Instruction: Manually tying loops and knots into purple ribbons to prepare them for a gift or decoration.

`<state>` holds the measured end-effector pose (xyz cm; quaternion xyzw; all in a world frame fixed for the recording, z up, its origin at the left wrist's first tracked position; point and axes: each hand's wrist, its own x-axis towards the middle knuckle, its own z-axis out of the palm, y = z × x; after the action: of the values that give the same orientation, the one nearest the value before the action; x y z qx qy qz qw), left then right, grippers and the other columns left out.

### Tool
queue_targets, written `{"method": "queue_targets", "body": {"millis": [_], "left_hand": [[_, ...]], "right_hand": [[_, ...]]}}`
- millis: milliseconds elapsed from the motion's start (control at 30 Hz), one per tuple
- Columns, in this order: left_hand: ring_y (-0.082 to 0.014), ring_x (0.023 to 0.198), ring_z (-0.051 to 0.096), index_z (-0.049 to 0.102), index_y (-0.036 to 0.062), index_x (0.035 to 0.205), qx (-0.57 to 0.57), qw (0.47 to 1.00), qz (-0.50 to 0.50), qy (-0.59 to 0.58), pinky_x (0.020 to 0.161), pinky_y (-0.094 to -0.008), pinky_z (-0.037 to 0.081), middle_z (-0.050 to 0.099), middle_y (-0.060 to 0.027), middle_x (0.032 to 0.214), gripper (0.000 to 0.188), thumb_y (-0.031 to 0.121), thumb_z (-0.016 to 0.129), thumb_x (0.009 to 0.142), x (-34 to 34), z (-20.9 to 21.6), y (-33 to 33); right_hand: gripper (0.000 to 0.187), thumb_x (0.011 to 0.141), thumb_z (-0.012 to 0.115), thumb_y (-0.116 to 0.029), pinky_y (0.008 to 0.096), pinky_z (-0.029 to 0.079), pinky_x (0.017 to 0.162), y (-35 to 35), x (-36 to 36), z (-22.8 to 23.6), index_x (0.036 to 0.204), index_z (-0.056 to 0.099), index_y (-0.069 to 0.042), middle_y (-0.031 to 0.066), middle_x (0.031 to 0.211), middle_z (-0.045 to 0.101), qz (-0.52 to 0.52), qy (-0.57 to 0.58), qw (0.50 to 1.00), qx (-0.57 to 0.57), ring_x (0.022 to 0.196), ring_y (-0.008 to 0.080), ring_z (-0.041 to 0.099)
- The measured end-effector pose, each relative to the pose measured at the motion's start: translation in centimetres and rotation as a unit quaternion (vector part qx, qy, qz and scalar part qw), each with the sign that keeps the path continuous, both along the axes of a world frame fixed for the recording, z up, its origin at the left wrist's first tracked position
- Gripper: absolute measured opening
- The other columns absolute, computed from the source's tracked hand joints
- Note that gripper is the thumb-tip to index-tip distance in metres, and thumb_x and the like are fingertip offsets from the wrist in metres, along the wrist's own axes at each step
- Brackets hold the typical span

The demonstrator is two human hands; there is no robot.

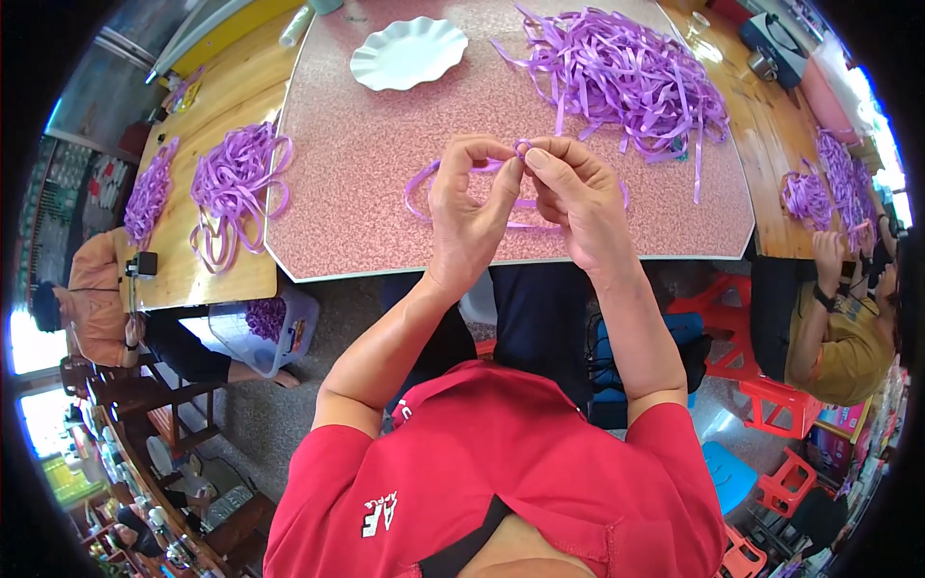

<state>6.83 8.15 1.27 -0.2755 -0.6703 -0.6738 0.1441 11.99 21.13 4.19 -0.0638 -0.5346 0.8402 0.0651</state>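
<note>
Over the near part of the pink speckled table [356, 183], my two hands meet at a small looped bit of purple ribbon [522, 147]. My left hand [472, 197] pinches it between thumb and forefinger. From the other side, my right hand [575, 193] pinches it too, its other fingers curled under. The rest of this ribbon [417, 193] hangs in a wide loop behind and below my hands, close to the tabletop. Whether a knot is in the pinched bit is too small to tell. Beyond my right hand lies a large tangled heap of purple ribbons [626, 82].
A white scalloped plate [409, 55] stands at the far left of the table. On the wooden table at left lies another ribbon pile [236, 173]. A translucent tub [289, 332] sits below it. Co-workers sit on both sides, with red stools [780, 405] at right.
</note>
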Motion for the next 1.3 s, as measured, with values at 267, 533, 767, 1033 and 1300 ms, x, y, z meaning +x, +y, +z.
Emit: {"method": "queue_targets", "body": {"millis": [267,533,767,1033,1300], "left_hand": [[-0.0081,0.082,0.057,0.063,-0.0003,0.101,0.053,0.959,-0.127,-0.246,0.077,-0.0225,0.045,0.065,-0.002,0.09,0.025,0.023,0.067,0.094,-2.9,0.6,-0.1],[-0.0106,0.091,0.06,0.063,0.0039,0.103,0.066,0.94,-0.184,-0.279,0.082,-0.0263,0.045,0.067,-0.0045,0.095,0.018,0.02,0.064,0.095,-9.4,-1.5,1.1],[-0.0111,0.086,0.06,0.06,0.0044,0.098,0.157,0.922,-0.212,-0.282,0.079,-0.0264,0.046,0.066,-0.0041,0.092,0.012,0.015,0.064,0.093,-11.5,-3.4,2.1],[-0.0114,0.087,0.06,0.058,0.0023,0.103,0.115,0.915,-0.224,-0.315,0.08,-0.0261,0.049,0.064,-0.0045,0.092,0.013,0.012,0.061,0.094,-11.6,-3.9,2.4],[-0.0116,0.094,0.062,0.058,-0.0028,0.117,0.046,0.961,-0.177,-0.205,0.086,-0.0253,0.051,0.065,-0.0068,0.104,0.024,0.008,0.061,0.095,-11.4,-3.1,1.6]], "right_hand": [[0.015,0.094,0.064,-0.015,0.017,0.027,0.045,1.2,-3.2,-0.4,0.104,0.068,-0.003,-0.0078,0.068,0.053,-0.029,0.067,0.978,0.196,0.052,-0.0014,0.039],[0.013,0.092,0.066,-0.014,0.0153,0.028,0.043,4.7,-10.1,-1.4,0.099,0.068,-0.003,-0.0041,0.072,0.059,0.086,-0.009,0.993,0.076,0.05,-0.001,0.039],[0.014,0.092,0.066,-0.014,0.015,0.027,0.042,5.6,-12.6,-2.7,0.1,0.068,-0.003,-0.002,0.074,0.062,0.095,-0.02,0.99,0.1,0.051,-0.0008,0.04],[0.018,0.093,0.067,-0.018,0.0164,0.03,0.049,5.7,-12.5,-3.7,0.099,0.068,-0.002,-0.0047,0.074,0.059,0.045,0.023,0.969,0.24,0.059,-0.001,0.042],[0.019,0.093,0.067,-0.018,0.0164,0.031,0.055,6.1,-12.5,-4.0,0.099,0.067,0.0,-0.0071,0.077,0.054,0.035,0.022,0.964,0.263,0.066,-0.0001,0.042]]}}
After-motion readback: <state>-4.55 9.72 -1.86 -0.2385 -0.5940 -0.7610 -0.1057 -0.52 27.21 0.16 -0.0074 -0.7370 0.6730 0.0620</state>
